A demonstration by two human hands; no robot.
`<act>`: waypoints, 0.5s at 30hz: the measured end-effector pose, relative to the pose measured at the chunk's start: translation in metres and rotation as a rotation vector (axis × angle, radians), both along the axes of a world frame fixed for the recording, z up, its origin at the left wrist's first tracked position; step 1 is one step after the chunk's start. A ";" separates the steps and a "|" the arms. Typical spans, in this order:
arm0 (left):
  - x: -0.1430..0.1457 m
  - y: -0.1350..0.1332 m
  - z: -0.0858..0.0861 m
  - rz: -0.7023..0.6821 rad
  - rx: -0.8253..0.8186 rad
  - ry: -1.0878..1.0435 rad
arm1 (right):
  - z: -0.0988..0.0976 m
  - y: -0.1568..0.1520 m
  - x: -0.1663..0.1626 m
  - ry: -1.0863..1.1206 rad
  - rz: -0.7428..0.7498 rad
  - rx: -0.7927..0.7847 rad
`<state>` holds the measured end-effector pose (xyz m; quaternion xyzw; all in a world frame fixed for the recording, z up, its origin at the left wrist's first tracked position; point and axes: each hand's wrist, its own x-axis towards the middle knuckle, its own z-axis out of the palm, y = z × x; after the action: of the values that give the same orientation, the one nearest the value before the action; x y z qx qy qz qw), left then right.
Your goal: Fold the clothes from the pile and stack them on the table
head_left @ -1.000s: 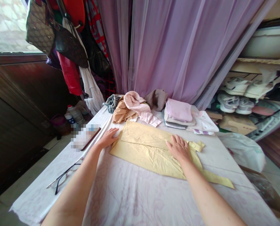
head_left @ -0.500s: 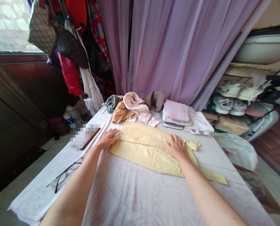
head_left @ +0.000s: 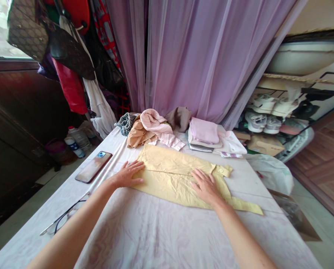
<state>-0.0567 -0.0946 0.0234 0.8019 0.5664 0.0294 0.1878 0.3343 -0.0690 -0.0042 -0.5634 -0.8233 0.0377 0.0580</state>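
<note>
Shirt, yellow, lies flat on worktop. Left hand presses its left edge, right hand its middle; fingers spread, gripping nothing. Risk: sliding palms may rumple the fold.

left forearm: is showing bare along its whole visible length, tapering toward the wrist.
right forearm: is showing bare likewise.
left hand: is showing bare.
right hand: is showing bare.
fingers: nails are looking too small to tell.
</note>
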 end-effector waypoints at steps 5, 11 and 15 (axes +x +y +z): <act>-0.005 0.006 -0.020 0.205 0.216 -0.153 | 0.012 -0.006 -0.020 -0.032 -0.067 0.011; -0.004 0.006 -0.032 0.589 0.382 -0.114 | 0.020 -0.006 -0.056 0.059 0.086 0.022; -0.001 0.001 -0.025 0.557 0.360 -0.109 | 0.017 -0.013 -0.084 0.089 0.151 0.020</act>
<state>-0.0581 -0.0938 -0.0020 0.6337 0.7386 0.2223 0.0578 0.2502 -0.0819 0.0126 -0.4971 -0.8602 0.0587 0.0972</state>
